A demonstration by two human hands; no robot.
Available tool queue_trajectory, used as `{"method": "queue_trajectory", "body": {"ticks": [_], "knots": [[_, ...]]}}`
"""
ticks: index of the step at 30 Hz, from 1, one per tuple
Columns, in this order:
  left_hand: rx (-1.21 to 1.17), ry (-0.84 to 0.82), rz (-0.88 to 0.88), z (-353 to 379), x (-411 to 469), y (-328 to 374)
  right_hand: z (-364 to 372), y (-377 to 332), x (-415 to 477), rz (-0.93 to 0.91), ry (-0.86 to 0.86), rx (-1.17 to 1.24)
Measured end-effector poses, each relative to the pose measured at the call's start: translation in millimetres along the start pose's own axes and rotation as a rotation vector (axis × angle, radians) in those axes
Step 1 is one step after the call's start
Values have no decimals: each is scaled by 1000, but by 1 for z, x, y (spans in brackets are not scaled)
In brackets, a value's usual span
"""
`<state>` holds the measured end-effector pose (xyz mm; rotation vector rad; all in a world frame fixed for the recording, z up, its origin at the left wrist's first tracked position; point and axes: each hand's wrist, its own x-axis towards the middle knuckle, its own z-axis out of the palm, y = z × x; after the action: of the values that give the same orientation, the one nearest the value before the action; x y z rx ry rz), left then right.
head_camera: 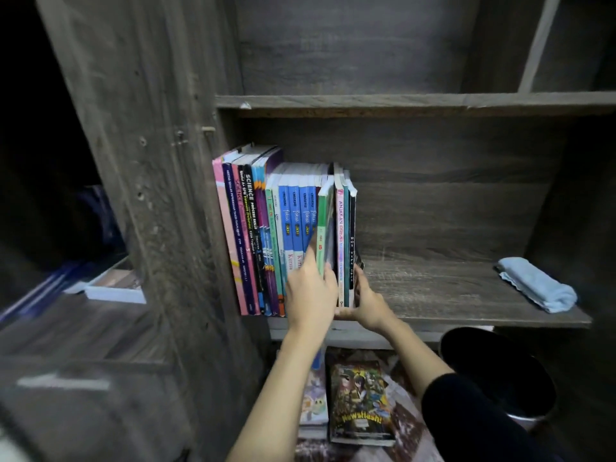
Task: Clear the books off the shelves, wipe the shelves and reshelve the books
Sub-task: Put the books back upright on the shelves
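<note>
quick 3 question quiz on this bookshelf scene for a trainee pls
1. True or false: the blue cloth lies at the left end of the shelf, touching the books.
2. What does the left hand grip? A: a green book in the row. B: the blue cloth. C: nothing.
3. Fill in: the fingers of the right hand press against the ___ end of the row of books.

Key:
1. False: it lies at the right end, apart from the books.
2. A
3. right
</note>
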<state>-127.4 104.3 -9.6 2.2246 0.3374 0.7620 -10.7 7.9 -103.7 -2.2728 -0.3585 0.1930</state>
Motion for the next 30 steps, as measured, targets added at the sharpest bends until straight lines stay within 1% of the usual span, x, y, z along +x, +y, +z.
{"method": "queue_trajectory", "body": {"ticks": [5,8,10,13,15,17,20,24,27,30], "knots": [[10,-34,54,-33,-8,8,-13,-18,-12,-18,-163,102],[11,-29,81,-51,-15,11,-19,-25,-20,4,-171,125],[37,-16,103,-63,-18,11,-21,-33,-23,-19,-99,153],[45,16,117,-79,-23,11,-25,-49,-24,-140,116,193],[52,28,111,-88,-27,11,-30,-63,-25,-234,235,171],[38,49,95,-98,-31,9,-37,-79,-29,-308,302,106],[48,97,84,-112,-33,4,-47,-108,-33,-363,357,8],[55,164,90,-130,-32,-1,-50,-144,-22,-433,439,-382],[62,198,93,-140,-30,-4,-48,-164,-12,-462,391,-544],[71,210,99,-144,-29,-5,-48,-176,-3,-406,321,-613]]}}
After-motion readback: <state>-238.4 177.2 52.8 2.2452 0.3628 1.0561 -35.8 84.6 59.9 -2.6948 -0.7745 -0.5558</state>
